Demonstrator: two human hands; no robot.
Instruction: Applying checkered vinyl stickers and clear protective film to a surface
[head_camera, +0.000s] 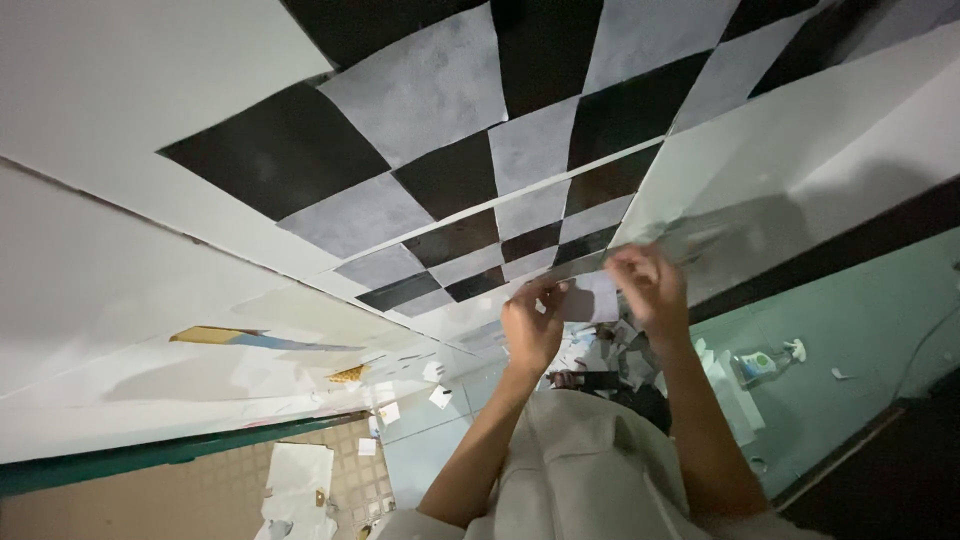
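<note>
Both of my arms reach up from the bottom of the view, over my pale garment (580, 470). My left hand (530, 328) and my right hand (652, 285) pinch the two ends of a small white sheet of paper (592, 298) between them, the right hand slightly higher. Behind the hands lies a large black and grey checkerboard surface (480, 150) with white panels (120, 90) on either side of it.
A clear spray bottle (765, 362) lies on the pale green surface (850, 330) at the right. Several white paper scraps (440, 396) are scattered below the hands. A black band (830, 250) borders the green area. Tan tiled flooring (170, 495) with white sheets fills the lower left.
</note>
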